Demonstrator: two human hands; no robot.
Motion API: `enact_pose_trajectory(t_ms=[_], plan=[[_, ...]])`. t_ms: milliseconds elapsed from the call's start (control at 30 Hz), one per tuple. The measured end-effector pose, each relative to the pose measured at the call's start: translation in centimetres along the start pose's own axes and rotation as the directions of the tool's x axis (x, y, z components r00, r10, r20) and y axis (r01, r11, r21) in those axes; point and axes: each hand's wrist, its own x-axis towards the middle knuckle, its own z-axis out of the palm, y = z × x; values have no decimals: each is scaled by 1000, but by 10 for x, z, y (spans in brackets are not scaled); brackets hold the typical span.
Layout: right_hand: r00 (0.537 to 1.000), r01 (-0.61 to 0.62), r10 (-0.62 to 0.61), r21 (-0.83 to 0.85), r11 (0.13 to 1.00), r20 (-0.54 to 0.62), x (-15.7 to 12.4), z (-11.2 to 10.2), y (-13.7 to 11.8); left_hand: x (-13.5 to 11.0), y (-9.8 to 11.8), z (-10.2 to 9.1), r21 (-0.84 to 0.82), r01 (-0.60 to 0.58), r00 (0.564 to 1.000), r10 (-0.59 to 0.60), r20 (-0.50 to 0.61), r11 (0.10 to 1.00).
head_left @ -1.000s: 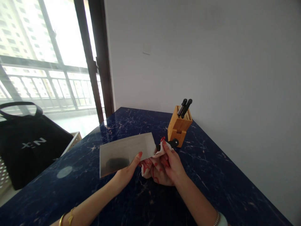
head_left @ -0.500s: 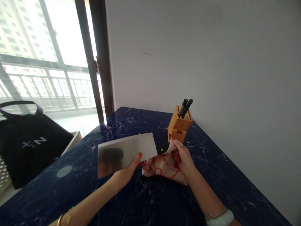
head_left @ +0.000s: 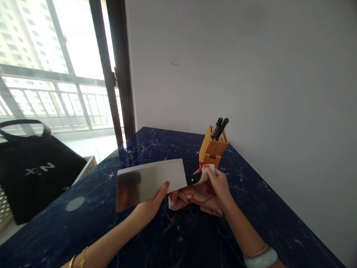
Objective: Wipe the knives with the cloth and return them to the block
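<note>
A cleaver (head_left: pixel 156 180) with a broad shiny blade and black handle is held above the table, its blade pointing left. My left hand (head_left: pixel 152 204) grips the blade's lower edge, thumb on the near face and the other fingers hidden behind. Around the end of the handle, my right hand (head_left: pixel 219 186) pinches a white cloth with red pattern (head_left: pixel 192 197). The rest of the cloth hangs below the handle. Just behind my right hand stands a wooden knife block (head_left: pixel 213 147) with two black-handled knives (head_left: pixel 220 128) in its slots.
The dark blue marbled table (head_left: pixel 178 238) runs back to the grey wall (head_left: pixel 237 74). A black bag (head_left: pixel 36 171) sits in a perforated basket (head_left: pixel 89 163) at the left, near the window. A pale round spot (head_left: pixel 75 204) shows on the tabletop.
My right hand and the cloth have shifted slightly along the handle end, and the cloth's folds hang differently. The cleaver has barely moved in my left hand.
</note>
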Motion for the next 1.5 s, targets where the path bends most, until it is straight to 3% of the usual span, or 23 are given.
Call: enact_pose_trajectory(t_ms=[167, 233, 300, 400, 500, 633, 733, 800, 867, 1000, 1100, 1167, 1267, 1367, 1433, 1500], plan=[[997, -5, 10, -74, 997, 70, 2, 2, 10, 3, -9, 0, 102, 7, 998, -1, -65, 995], [996, 1, 8, -107, 994, 91, 3, 1, 12, 5, -12, 2, 18, 44, 997, -43, -67, 999], [995, 15, 0, -149, 989, 101, 4, 0, 12, 9, -16, 3, -173, 114, 989, -128, -72, 978], [998, 38, -22, -253, 967, 63, 6, -6, 10, 15, -22, 2, -494, 203, 956, -280, -86, 846], [998, 35, -51, -382, 923, -32, 6, -12, 5, 19, -25, -2, -665, 253, 909, -408, -86, 703], [982, 40, -129, -521, 853, -135, 0, -13, -11, 21, -22, -6, -783, 226, 900, -432, -60, 580], [957, 154, -269, -586, 795, -114, -8, -7, -26, 20, -20, -5, -829, 183, 901, -427, -73, 529], [951, 260, -307, -472, 842, -24, -14, 0, -35, 19, -19, -4, -852, 158, 906, -416, -76, 500], [954, 300, -285, -251, 920, 97, -20, 10, -41, 18, -17, -3, -874, 143, 915, -399, -63, 465], [955, 134, -164, 133, 982, 248, -29, 27, -51, 18, -12, -4, -903, 145, 937, -350, -6, 404], [953, 10, -125, 383, 924, 277, -31, 30, -61, 18, -8, -6, -915, 162, 951, -305, 46, 369], [940, -40, -124, 464, 885, 317, -31, 23, -71, 17, -7, -7, -923, 175, 956, -283, 76, 342], [892, 22, -209, 422, 906, 401, -35, 6, -87, 16, -8, -9, -931, 174, 963, -251, 93, 322], [783, 240, -354, 277, 931, 511, -47, -12, -103, 13, -8, -12, -924, 191, 971, -202, 128, 330], [711, 404, -432, 181, 897, 555, -60, -21, -114, 11, -7, -12, -907, 237, 968, -167, 188, 349], [638, 577, -527, 104, 810, 562, -75, -27, -123, 8, -4, -10, -878, 304, 952, -138, 271, 370]])
